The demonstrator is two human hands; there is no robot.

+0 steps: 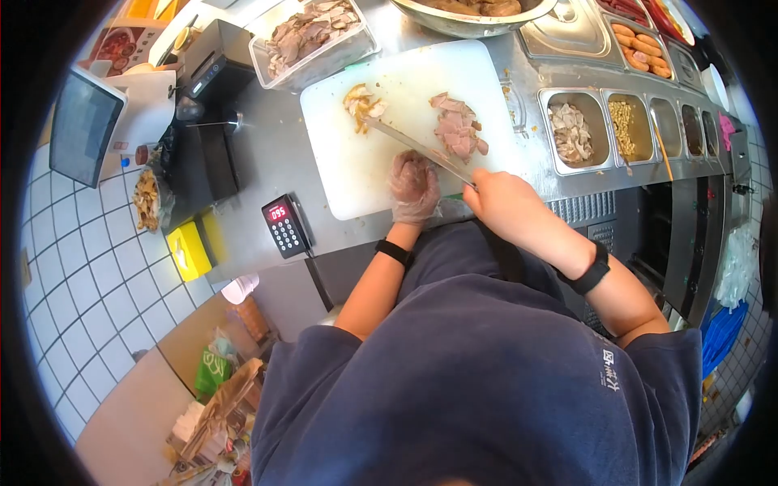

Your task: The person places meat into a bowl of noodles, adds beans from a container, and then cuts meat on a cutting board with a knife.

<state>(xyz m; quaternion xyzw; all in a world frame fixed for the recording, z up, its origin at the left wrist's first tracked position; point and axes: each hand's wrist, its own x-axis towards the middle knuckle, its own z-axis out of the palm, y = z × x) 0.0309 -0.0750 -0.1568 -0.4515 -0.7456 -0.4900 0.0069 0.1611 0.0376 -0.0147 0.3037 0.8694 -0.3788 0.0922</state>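
Observation:
My right hand (504,202) is wrapped round the handle of a knife (417,147). The long blade slants across a white cutting board (332,174), its tip touching a small heap of browned meat scraps (364,105). Below the blade, my left hand (414,188), in a clear plastic glove, rests at the board's near side with its fingers curled in. Whether anything lies inside those fingers is hidden. Sliced pink meat (459,127) sits in a pile on the right half of the board, beyond the blade.
A clear tub of sliced meat (312,36) and a metal bowl (474,20) stand behind the board. Rightward are steel pans, including chopped meat (570,134), peanuts (622,128) and sausages (644,50). On the left are a keypad (285,227), a yellow box (189,251) and a screen (85,125).

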